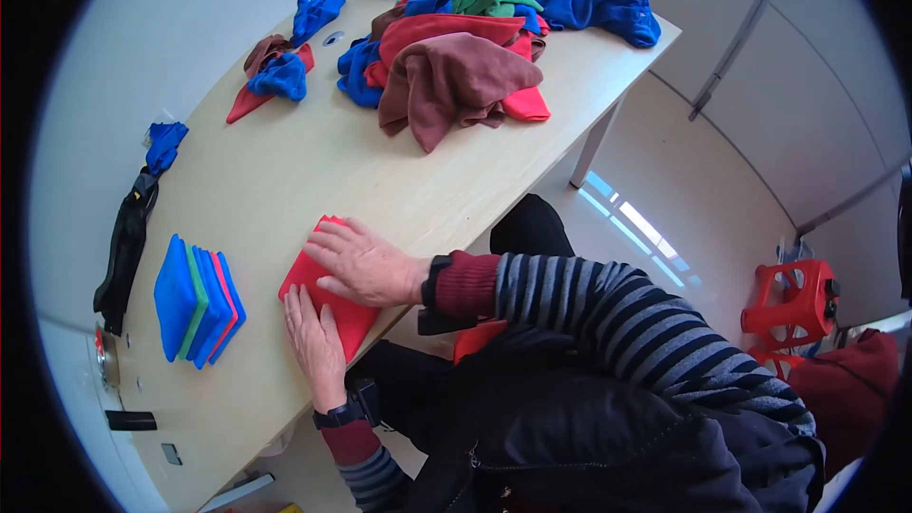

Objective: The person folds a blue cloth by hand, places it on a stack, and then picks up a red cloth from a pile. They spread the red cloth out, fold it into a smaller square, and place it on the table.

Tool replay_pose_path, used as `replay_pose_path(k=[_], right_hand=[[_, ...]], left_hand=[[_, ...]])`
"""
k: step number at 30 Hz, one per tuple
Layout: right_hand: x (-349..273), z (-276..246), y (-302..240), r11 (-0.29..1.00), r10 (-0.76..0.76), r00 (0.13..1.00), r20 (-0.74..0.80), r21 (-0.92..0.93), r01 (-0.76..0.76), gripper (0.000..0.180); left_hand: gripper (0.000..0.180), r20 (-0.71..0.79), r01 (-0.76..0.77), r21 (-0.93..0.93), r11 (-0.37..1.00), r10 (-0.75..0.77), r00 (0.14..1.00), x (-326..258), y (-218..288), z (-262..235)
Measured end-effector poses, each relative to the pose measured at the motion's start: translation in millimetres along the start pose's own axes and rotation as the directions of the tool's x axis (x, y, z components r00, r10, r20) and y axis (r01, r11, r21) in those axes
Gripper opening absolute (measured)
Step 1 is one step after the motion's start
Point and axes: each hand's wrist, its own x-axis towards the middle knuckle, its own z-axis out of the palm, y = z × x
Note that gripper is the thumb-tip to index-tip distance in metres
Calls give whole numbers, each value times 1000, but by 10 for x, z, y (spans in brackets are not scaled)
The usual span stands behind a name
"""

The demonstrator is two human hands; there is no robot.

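A folded red cloth point(351, 325) lies flat at the near edge of the table, in front of me. Across its upper part rests my right hand point(361, 263), palm down with the fingers stretched out. My left hand point(314, 337) lies flat along the cloth's left side, fingers extended and thumb apart. Both palms press on the fabric without gripping it. Left of my hands stands a stack of folded cloths point(199, 302) in blue, green and red. Part of the red cloth is hidden under my hands.
A heap of loose brown, red, blue and green cloths point(456, 76) covers the far part of the table point(285, 161). A smaller crumpled pile point(275, 76) sits left of it. A black bag-like item point(126, 252) lies along the left edge. A red stool point(791, 304) stands at right.
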Motion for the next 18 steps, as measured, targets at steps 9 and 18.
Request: replay_pose_path(k=[9, 18], right_hand=[[10, 429, -104, 999, 37, 964, 264, -31, -30, 64], [99, 325, 58, 996, 40, 936, 350, -86, -11, 63]], left_hand=[[67, 19, 24, -118, 993, -22, 1000, -61, -229, 294], [63, 13, 48, 3, 999, -48, 999, 16, -109, 281]])
